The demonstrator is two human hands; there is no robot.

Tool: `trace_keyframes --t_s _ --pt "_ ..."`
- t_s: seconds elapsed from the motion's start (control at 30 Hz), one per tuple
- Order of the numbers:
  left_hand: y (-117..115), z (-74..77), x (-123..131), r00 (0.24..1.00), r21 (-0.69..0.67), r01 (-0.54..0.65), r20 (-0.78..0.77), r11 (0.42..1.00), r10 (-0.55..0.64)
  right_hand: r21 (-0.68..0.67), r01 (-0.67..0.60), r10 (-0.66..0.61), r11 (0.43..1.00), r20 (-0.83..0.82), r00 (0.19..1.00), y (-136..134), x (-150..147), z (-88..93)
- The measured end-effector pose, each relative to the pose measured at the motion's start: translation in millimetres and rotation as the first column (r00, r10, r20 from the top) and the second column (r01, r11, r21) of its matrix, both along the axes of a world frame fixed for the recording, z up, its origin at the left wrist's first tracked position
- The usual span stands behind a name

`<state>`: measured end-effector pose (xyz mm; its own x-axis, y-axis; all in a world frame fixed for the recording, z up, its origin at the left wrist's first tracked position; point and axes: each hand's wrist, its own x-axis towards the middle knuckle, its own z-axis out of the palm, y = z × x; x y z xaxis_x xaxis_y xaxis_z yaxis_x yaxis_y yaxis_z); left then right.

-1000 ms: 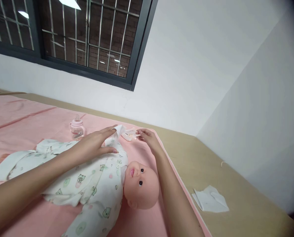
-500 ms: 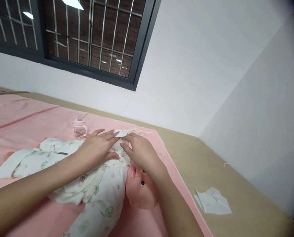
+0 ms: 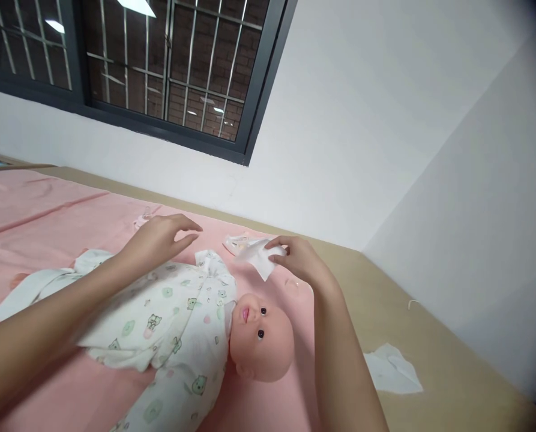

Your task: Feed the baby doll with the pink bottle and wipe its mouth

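A baby doll (image 3: 265,345) in a white printed outfit (image 3: 173,300) lies on its back on a pink sheet (image 3: 268,402), its head toward the right. My right hand (image 3: 297,255) pinches a white tissue (image 3: 258,258) beyond the doll's head, and the tissue hangs from the fingertips. Over the doll's far side hovers my left hand (image 3: 164,237), thumb and fingers apart with nothing between them. Behind that hand a pink-topped baby bottle (image 3: 142,217) is mostly hidden. A small clear plastic item (image 3: 235,243) lies partly behind the tissue.
Another white tissue (image 3: 394,369) rests on the tan tabletop (image 3: 349,288) at the right. A small clear object (image 3: 292,283) lies near the sheet's right edge. White walls (image 3: 340,120) and a barred window (image 3: 168,66) stand behind the table.
My hands were close together over the doll's far arm. The right hand has moved right with the tissue, uncovering the doll's face, while the left has moved left and now covers most of the bottle.
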<state>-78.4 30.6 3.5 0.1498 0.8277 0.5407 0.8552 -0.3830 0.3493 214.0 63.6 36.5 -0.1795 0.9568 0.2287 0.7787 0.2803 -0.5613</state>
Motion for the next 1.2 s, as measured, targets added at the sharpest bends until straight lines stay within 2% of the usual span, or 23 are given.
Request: trace_keyframes --t_s 0.13,0.23,0.3,0.37,0.43,0.53,0.73,0.93,1.03,1.2 --pt "23.2 -4.4 -31.9 0.973 -0.131 -0.092 0.200 0.987 0.118 -0.163 0.026 -0.039 0.986 -0.076 0.996 12.5 12.9 -6.6" --pt "36.7 -7.8 -53.3 0.928 -0.223 -0.096 0.334 0.970 0.168 -0.222 0.089 -0.111 0.971 -0.086 0.990 21.8 19.0 -14.9" --pt "41.3 -8.2 -63.6 0.902 -0.263 -0.101 0.383 0.960 0.200 -0.269 0.094 -0.147 0.958 -0.184 0.972 31.5 21.9 -22.8" --pt "43.7 -7.5 -71.7 0.893 -0.282 -0.104 0.397 0.954 0.214 -0.314 0.055 -0.176 0.948 -0.371 0.912 44.1 23.0 -31.8" --pt "45.5 -6.6 -78.9 0.884 -0.276 -0.113 0.411 0.955 0.223 -0.330 0.047 -0.226 0.943 -0.529 0.818 58.7 22.1 -40.9" --pt "48.5 -6.5 -89.6 0.860 -0.267 -0.106 0.459 0.958 0.224 -0.345 0.078 -0.292 0.936 -0.630 0.719 81.9 16.9 -53.5" --pt "56.0 -11.7 -106.6 0.822 -0.286 -0.133 0.503 0.949 0.267 -0.280 -0.140 -0.162 0.950 -0.822 0.545 121.5 2.2 -67.2" --pt "63.5 -19.2 -117.2 0.797 -0.304 -0.164 0.520 0.939 0.308 -0.057 -0.276 0.052 0.959 -0.927 0.371 139.2 -2.1 -63.4" --pt "65.4 -20.8 -119.5 0.791 -0.309 -0.162 0.526 0.937 0.310 -0.085 -0.337 0.029 0.938 -0.947 0.319 141.9 0.2 -74.2" --pt "66.6 -22.8 -121.9 0.800 -0.313 -0.167 0.512 0.935 0.314 -0.283 -0.383 -0.127 0.879 -0.915 0.383 142.9 2.6 -103.2"
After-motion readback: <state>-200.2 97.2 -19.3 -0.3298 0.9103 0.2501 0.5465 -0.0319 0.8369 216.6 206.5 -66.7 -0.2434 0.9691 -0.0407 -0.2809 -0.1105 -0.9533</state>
